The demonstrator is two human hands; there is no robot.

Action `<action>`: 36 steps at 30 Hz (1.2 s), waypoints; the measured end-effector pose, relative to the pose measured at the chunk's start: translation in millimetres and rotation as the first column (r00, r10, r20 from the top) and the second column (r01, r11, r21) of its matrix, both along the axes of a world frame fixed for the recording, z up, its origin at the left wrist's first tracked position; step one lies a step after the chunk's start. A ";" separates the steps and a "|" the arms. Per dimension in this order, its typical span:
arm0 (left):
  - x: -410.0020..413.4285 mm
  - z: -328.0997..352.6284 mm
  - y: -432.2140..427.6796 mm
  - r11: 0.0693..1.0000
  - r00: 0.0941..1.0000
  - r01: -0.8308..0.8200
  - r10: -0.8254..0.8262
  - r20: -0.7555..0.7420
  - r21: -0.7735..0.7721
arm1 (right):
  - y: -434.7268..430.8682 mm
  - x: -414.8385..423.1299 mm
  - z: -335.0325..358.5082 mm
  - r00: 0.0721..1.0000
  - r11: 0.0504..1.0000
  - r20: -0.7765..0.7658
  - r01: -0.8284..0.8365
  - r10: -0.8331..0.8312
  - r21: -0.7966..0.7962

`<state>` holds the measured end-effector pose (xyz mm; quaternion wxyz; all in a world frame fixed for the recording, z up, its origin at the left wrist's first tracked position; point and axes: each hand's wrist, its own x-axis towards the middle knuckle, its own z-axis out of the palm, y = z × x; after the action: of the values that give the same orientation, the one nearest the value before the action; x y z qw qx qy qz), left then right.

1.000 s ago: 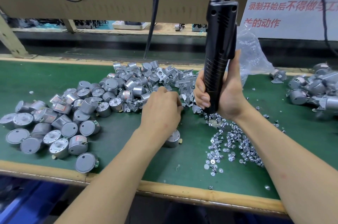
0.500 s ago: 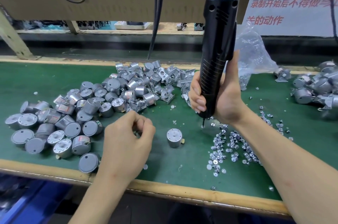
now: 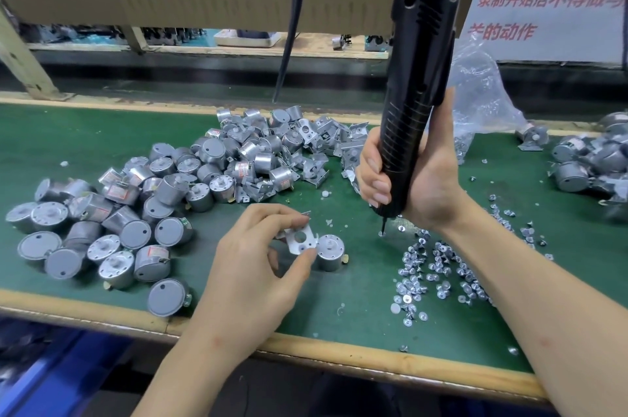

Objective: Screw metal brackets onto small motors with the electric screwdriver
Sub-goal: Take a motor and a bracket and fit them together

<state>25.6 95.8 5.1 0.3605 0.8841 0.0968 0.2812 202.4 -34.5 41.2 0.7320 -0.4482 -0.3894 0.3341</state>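
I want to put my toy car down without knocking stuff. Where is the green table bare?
Bare green mat lies far left, behind the motor pile, and in front, between the single motor and the wooden edge. Crowded: the motor pile, the brackets behind the middle, the screws at front right.

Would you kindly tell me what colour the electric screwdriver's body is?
Black, on the ribbed plastic electric screwdriver; the head view shows it best.
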 end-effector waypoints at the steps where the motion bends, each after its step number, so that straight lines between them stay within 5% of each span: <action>1: 0.4 0.5 -1.1 1.000 1.000 0.006 -0.006 0.014 -0.002 | 0.0 -0.3 0.3 1.000 1.000 0.000 0.002 -0.002 0.000; 36: 12.2 -13.7 -12.2 0.996 0.998 0.052 -0.050 -0.027 0.066 | 26.4 -51.5 14.7 1.000 0.995 0.009 -0.007 0.007 0.098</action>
<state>37.8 83.6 -8.5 0.3369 0.9012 0.0693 0.2636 150.9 -8.0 55.9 0.7502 -0.4119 -0.4100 0.3153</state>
